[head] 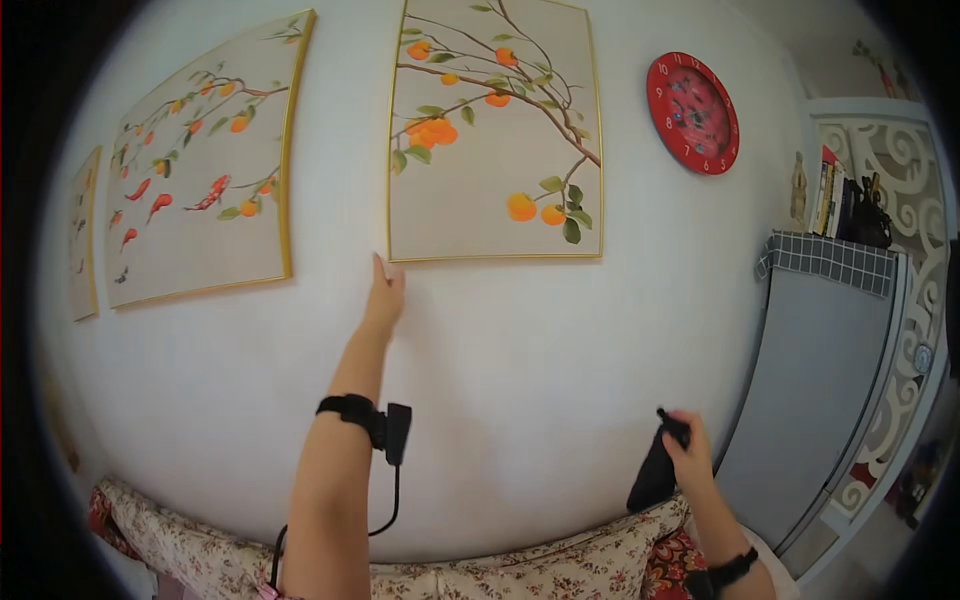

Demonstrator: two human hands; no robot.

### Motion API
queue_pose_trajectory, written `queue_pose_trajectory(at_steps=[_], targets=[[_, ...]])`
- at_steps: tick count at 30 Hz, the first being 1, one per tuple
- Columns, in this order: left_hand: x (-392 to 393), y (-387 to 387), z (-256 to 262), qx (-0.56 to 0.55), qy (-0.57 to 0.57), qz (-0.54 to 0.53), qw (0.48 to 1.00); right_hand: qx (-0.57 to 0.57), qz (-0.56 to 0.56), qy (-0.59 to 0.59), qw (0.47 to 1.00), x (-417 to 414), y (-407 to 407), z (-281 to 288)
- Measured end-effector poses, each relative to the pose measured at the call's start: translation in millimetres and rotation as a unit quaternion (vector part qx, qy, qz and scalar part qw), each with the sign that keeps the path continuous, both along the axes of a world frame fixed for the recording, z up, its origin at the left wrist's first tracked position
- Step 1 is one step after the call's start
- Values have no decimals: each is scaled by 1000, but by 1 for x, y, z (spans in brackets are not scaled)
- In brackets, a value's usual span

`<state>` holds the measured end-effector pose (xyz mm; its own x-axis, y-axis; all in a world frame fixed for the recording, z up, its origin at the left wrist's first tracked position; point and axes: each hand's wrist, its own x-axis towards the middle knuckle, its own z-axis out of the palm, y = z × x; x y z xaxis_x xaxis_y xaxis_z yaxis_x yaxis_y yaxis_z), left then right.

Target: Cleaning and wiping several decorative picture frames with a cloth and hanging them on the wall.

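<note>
My left hand (386,291) reaches up to the lower left corner of a gold-framed picture (495,172) of a persimmon branch. Its thumb and fingers are at the frame's corner; whether they grip it cannot be told. Lower right, my right hand (691,446) is closed around the top of a black cloth or pouch (651,472), which hangs down in front of the wall above the sofa back. A small dark knob sticks up beside the fingers. A black strap with a small device (396,433) and a cable sits on my left forearm.
Two more framed pictures (202,172) hang to the left, a red round clock (694,112) to the right. A floral sofa cover (480,577) runs along the bottom. A grey refrigerator (810,375) stands at the right with a checked cloth (832,262), books and figurines on top.
</note>
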<state>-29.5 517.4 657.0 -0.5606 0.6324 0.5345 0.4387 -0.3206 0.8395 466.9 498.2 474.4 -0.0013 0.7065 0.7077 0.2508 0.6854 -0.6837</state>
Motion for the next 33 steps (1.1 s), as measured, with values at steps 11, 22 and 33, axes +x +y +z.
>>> queue_pose_trajectory(at_steps=[11, 22, 33], targets=[[216, -230, -295, -348, 207, -522, 751, -196, 345, -15, 918, -6, -174, -146], [259, -413, -390, -309, -378, -308, 817, -550, 403, 155, 715, -78, -291, -189], [217, -550, -388, -257, -346, -270, 861, -378, 534, -41, 755, -134, -405, -240]])
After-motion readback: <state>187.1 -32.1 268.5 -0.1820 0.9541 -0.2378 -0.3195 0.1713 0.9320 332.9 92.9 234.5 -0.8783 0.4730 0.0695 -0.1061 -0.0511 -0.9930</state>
